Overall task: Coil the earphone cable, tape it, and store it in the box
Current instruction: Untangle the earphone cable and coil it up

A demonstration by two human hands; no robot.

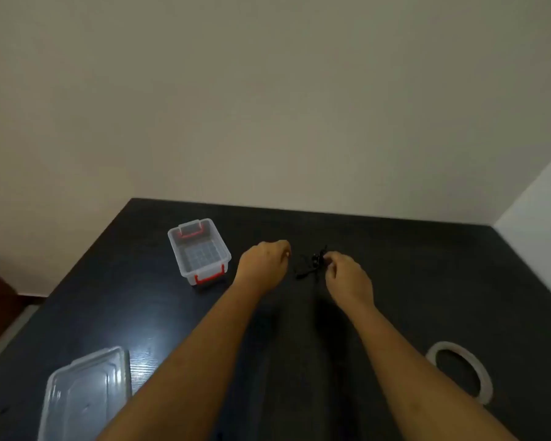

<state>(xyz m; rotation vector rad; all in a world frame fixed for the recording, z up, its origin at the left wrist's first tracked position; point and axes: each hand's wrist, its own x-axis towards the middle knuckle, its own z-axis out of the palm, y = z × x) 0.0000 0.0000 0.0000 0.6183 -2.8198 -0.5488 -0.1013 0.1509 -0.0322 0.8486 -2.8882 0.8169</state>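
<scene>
A black earphone cable (309, 264) lies in a loose tangle on the dark table (395, 256), hard to make out against it. My right hand (347, 278) pinches the cable's right side with thumb and fingers. My left hand (264, 265) hovers just left of the tangle with its fingers curled; whether it touches the cable I cannot tell. A clear plastic box (199, 249) with red latches stands open to the left of my left hand. A roll of white tape (460, 370) lies flat at the near right.
The box's clear lid (86, 396) lies at the near left corner of the table. The table's left edge runs diagonally, with floor beyond it. A plain wall rises behind the far edge, and another wall closes the right side.
</scene>
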